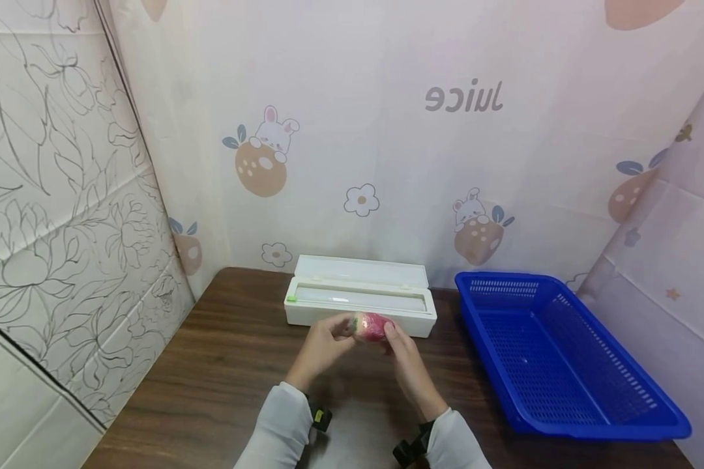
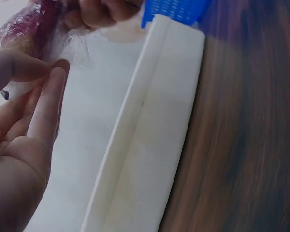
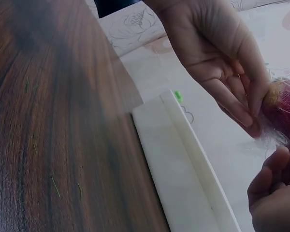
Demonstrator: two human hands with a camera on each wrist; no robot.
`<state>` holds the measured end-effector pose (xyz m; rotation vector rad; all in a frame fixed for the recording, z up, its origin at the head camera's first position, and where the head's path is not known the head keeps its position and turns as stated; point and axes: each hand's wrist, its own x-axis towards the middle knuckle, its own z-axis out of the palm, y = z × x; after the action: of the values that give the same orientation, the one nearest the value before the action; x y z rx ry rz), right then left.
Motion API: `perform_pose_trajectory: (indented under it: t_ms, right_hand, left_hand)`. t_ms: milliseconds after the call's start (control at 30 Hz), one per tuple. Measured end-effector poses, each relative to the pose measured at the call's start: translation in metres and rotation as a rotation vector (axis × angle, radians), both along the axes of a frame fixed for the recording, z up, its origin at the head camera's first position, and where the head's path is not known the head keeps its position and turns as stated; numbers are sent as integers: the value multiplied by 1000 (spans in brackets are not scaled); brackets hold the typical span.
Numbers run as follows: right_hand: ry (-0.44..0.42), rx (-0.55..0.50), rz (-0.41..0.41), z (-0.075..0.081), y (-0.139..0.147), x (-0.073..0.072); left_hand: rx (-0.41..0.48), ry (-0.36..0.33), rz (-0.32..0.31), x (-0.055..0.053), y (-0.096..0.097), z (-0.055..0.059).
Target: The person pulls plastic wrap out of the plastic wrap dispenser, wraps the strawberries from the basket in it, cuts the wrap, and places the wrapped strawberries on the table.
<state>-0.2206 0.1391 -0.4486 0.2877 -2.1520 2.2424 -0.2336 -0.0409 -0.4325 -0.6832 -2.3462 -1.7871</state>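
Note:
Between my two hands is a red-purple piece of produce point(image 1: 373, 327) with a pale end, wrapped in clear cling film; its exact kind is unclear. At the pale end, my left hand point(image 1: 322, 346) pinches the loose film point(image 2: 78, 50) between thumb and fingers. My right hand point(image 1: 409, 365) grips the red end, thumb on the near side. Bunched film stands out between the hands in the left wrist view. Just behind them is a white cling film dispenser point(image 1: 360, 318), its lid point(image 1: 360, 269) raised and a green tab point(image 1: 291, 299) at its left end.
A blue plastic basket point(image 1: 489, 365) with perforated walls stands on the right of the dark wooden table point(image 1: 211, 365). Thin green shreds point(image 3: 55, 187) lie on the wood. Patterned sheets point(image 1: 358, 143) hang behind and at both sides.

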Motion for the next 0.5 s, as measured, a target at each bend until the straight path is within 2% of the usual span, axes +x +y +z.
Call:
perform_pose_trajectory:
  t_ms: [67, 133, 367, 500]
  right_hand:
    - [-2, 31, -22, 0, 0, -1]
    - [-5, 51, -35, 0, -1, -1]
    - [-30, 46, -43, 1, -5, 1]
    - [-20, 38, -56, 0, -6, 2]
  left_hand:
    - [34, -26, -41, 4, -1, 5]
    - [68, -69, -79, 3, -2, 6]
    - [132, -206, -160, -11, -2, -15]
    - [171, -267, -191, -14, -2, -18]
